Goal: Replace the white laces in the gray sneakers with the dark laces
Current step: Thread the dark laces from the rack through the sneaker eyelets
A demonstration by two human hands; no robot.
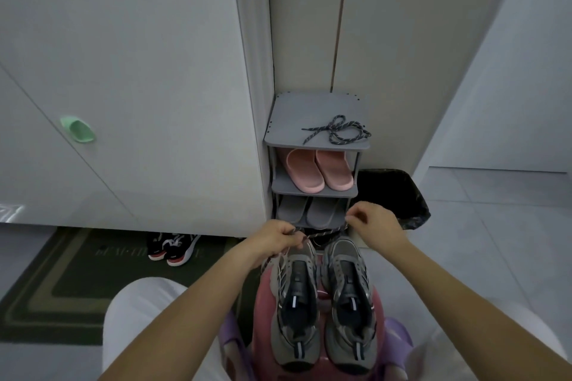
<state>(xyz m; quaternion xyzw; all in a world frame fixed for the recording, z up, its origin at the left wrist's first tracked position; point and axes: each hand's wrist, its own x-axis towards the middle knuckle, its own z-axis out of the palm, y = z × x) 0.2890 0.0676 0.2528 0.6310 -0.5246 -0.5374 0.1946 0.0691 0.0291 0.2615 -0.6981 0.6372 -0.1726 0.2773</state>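
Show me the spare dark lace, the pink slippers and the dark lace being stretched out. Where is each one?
spare dark lace [332, 128]: head view, on its knotted middle.
pink slippers [305, 171]: head view, on the left slipper's upper.
stretched dark lace [328, 232]: head view, on the middle of its taut length.

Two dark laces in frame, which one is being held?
The dark lace stretched between left hand and right hand, over the gray sneakers; the other lace lies loose atop the shoe rack.
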